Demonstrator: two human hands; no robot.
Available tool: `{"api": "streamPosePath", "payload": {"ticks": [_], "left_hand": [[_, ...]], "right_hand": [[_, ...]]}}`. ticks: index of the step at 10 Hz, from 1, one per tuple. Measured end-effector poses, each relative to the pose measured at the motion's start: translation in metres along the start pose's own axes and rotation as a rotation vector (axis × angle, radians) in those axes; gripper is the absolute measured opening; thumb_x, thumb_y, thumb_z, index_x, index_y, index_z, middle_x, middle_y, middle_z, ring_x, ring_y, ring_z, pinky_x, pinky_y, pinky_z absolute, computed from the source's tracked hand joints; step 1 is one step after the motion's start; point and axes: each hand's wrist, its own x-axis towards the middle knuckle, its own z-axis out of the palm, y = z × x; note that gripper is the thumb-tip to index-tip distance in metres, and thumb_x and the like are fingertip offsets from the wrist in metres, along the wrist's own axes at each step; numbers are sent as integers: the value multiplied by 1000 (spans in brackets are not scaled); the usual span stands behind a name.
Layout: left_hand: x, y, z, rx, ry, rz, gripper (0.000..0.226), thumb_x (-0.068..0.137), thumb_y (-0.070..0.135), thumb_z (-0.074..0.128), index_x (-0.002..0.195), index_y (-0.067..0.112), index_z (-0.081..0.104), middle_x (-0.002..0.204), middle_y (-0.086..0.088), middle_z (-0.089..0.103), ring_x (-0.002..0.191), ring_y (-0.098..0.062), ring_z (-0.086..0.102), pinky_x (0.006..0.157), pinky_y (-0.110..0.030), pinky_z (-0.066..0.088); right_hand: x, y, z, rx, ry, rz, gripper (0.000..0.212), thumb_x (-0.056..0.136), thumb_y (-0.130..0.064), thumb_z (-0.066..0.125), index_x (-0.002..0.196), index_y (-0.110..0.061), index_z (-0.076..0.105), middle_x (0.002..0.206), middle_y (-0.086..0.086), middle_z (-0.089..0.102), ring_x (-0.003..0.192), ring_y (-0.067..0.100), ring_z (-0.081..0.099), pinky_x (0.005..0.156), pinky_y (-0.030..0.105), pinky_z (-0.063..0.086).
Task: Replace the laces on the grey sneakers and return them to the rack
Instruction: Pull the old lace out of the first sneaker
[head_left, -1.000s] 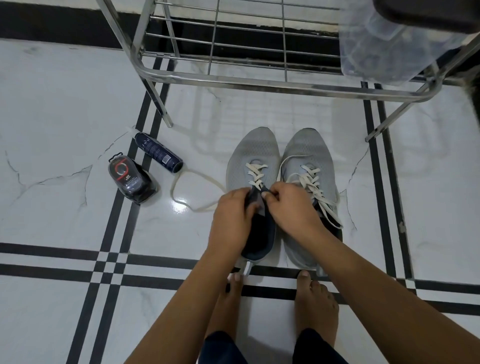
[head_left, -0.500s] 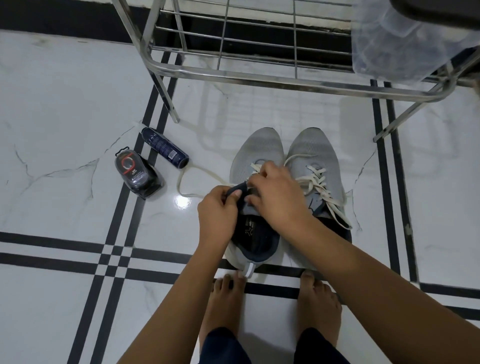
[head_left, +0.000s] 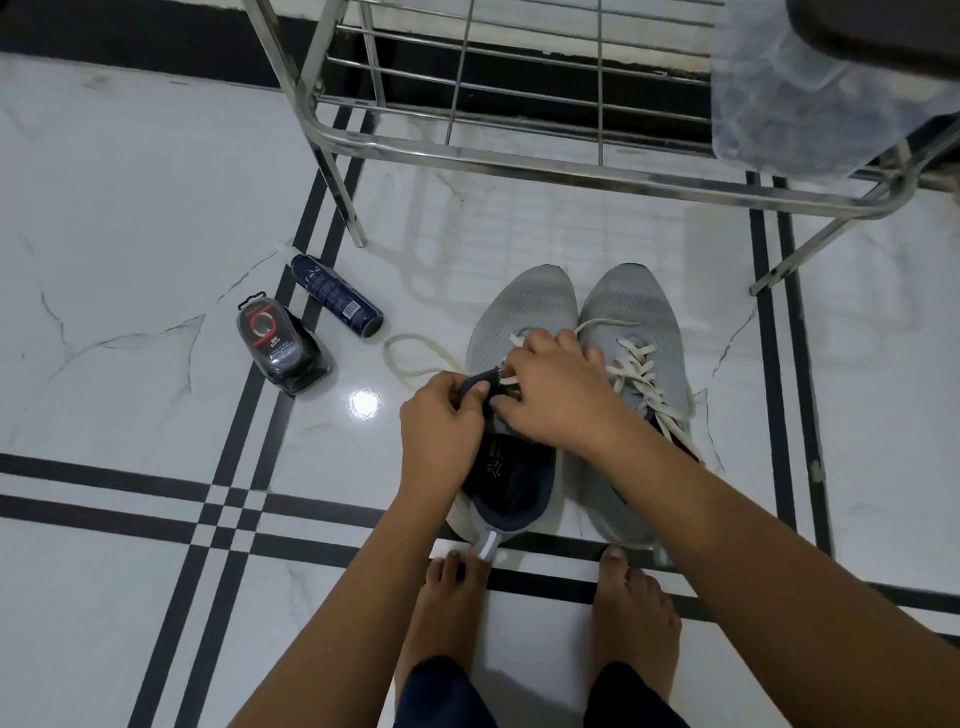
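Two grey sneakers stand side by side on the white marble floor (head_left: 130, 218), toes pointing toward the steel rack (head_left: 519, 161), heels just in front of the person's bare feet. Left sneaker (head_left: 524, 312): left hand (head_left: 441, 421) pinches the dark tongue (head_left: 480, 382) between thumb and fingers, pulled up and back over the shoe opening. Right hand (head_left: 556, 395) lies directly over the eyelet area, fingers curled closed around the cream lace (head_left: 511, 340) where it crosses the tongue; exact hold is hidden under the fingers. A loose loop of this lace trails onto the floor left of the shoe. Right sneaker (head_left: 631, 306): fully laced, ends hanging loose, untouched. A dark spray can (head_left: 337, 296) lies on its side and a shoe-polish pack (head_left: 283, 348) sits beside it, both well left of the sneakers, near the rack's left leg.
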Motion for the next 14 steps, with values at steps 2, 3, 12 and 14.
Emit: {"api": "streamPosePath", "payload": {"ticks": [2,3,12,14], "left_hand": [[-2,-1,1,-33,2,-32,13,89,24,59,90,12,65,70,11,58,68,-4,54,57,-5,38],[-2,-1,2,-40,3,-32,12,89,24,59,89,13,64,69,13,56,66,0,52,56,-4,39],[-1,-1,3,-30,-1,-50,14,90,24,58,91,11,64,71,9,56,66,-3,52,55,-6,37],[-2,3,1,-50,-33,-58,17,90,24,58,94,10,65,74,8,59,69,-5,55,56,-7,36]], "right_hand": [[-7,20,-17,1515,166,336,13,92,-8,52,81,-4,58,94,7,68,82,22,61,68,26,48],[-11,33,-22,1704,144,290,17,96,-10,45,79,-8,48,64,6,62,62,22,60,59,30,50],[-7,30,-20,1391,-17,276,11,94,-7,51,84,-10,55,70,5,58,53,11,44,46,20,32],[-4,40,-41,1604,92,348,20,98,-10,40,80,-10,48,56,0,51,40,8,32,42,22,30]]}}
